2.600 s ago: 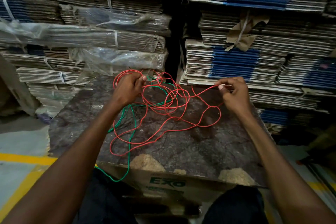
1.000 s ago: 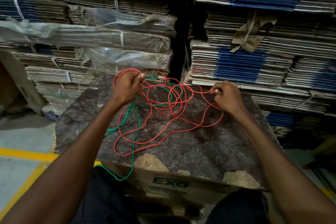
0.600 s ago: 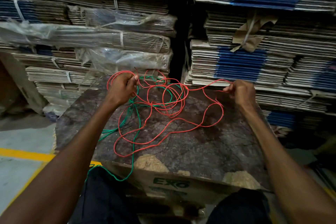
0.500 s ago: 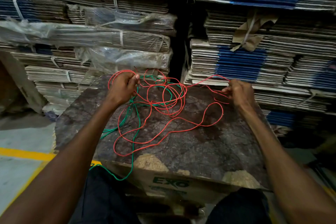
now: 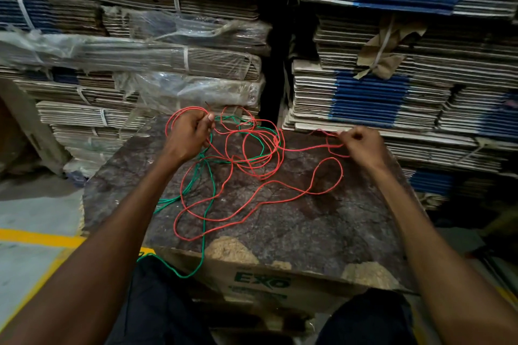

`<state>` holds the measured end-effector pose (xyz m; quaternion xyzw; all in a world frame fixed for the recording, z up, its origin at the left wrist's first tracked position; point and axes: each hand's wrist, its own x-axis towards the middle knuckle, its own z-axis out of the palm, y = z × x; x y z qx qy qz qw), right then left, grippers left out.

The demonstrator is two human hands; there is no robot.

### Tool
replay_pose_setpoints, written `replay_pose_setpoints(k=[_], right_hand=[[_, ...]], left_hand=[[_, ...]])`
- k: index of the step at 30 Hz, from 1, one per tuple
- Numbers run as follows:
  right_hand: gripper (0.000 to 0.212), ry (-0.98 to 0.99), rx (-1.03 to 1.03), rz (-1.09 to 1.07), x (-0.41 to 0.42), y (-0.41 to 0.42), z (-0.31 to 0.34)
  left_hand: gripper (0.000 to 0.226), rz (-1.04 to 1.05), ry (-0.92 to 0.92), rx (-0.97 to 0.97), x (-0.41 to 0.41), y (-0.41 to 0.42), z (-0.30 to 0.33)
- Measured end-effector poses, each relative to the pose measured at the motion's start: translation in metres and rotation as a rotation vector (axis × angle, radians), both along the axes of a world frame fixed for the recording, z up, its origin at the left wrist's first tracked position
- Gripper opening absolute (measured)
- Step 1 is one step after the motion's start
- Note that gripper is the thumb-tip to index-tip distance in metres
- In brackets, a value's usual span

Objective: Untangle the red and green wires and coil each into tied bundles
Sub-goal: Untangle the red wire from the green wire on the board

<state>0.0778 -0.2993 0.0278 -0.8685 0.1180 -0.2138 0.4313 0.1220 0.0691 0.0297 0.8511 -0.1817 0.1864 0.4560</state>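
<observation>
Gripping several loops of the red wire (image 5: 260,176), my left hand (image 5: 188,134) hovers at the far left of the dark slab (image 5: 308,221). At its far right, my right hand (image 5: 361,145) pinches one red strand. Between them, the green wire (image 5: 206,204) lies tangled with it, trailing off the slab's near edge.

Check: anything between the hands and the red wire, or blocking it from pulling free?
No gap: both left hand and right hand grip red wire. Green wire crosses its loops mid-table, blocking separation.
</observation>
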Motion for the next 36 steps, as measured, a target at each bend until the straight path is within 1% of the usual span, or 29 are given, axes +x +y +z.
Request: replay_pose_setpoints(k=[1,3,4,7,9,11,14,16,19,21,24,27,29,31,34,36], right_hand=[[0.026,0.068,-0.181,0.022,-0.002,0.004,0.000],[0.012,0.150,-0.419,0.081,-0.009,0.016,0.004],[0.008,0.148,-0.495,0.114,-0.011,0.024,0.006],[0.014,0.058,-0.606,0.188,-0.013,0.050,0.009],[0.015,0.009,-0.622,0.232,-0.011,0.070,0.011],[0.018,0.004,-0.604,0.292,-0.008,0.089,0.010],[0.025,0.090,-0.633,0.362,-0.006,0.112,0.001],[0.026,0.177,-0.690,0.355,-0.007,0.120,-0.008],[0.024,0.186,-0.692,0.337,-0.008,0.122,-0.015],[0.021,0.163,-0.632,0.334,-0.007,0.116,-0.013],[0.014,0.180,-0.484,0.375,-0.006,0.093,-0.002],[0.014,0.164,-0.343,0.483,-0.009,0.066,0.013],[0.016,0.186,-0.296,0.558,-0.014,0.046,0.022],[0.021,0.212,-0.367,0.541,-0.016,0.028,0.026],[0.016,0.299,-0.613,0.422,-0.017,0.014,0.025],[0.024,0.309,-0.717,0.348,-0.019,0.021,0.020]], left_hand=[[0.031,-0.004,-0.010,0.003,0.000,-0.002,0.001],[0.031,-0.016,-0.034,0.001,-0.001,-0.006,0.002],[0.030,-0.022,-0.041,-0.002,-0.002,-0.008,0.002],[0.030,-0.032,-0.048,-0.006,-0.002,-0.014,0.001],[0.029,-0.046,-0.042,-0.004,-0.003,-0.016,0.002],[0.030,-0.064,-0.040,-0.013,-0.002,-0.017,0.002],[0.030,-0.067,-0.028,-0.022,-0.002,-0.016,0.002],[0.030,-0.064,-0.028,-0.013,-0.003,-0.015,0.002],[0.030,-0.061,-0.050,-0.013,-0.005,-0.014,0.004],[0.029,-0.044,-0.064,-0.016,-0.006,-0.012,0.005],[0.029,-0.025,-0.069,-0.011,-0.006,-0.009,0.006],[0.029,-0.029,-0.066,-0.013,-0.005,-0.009,0.006],[0.029,-0.035,-0.057,-0.013,-0.005,-0.011,0.007],[0.029,-0.044,-0.053,-0.016,-0.005,-0.013,0.007],[0.030,-0.054,-0.076,0.001,-0.007,-0.020,0.009],[0.033,-0.057,-0.090,0.009,-0.008,-0.023,0.011]])
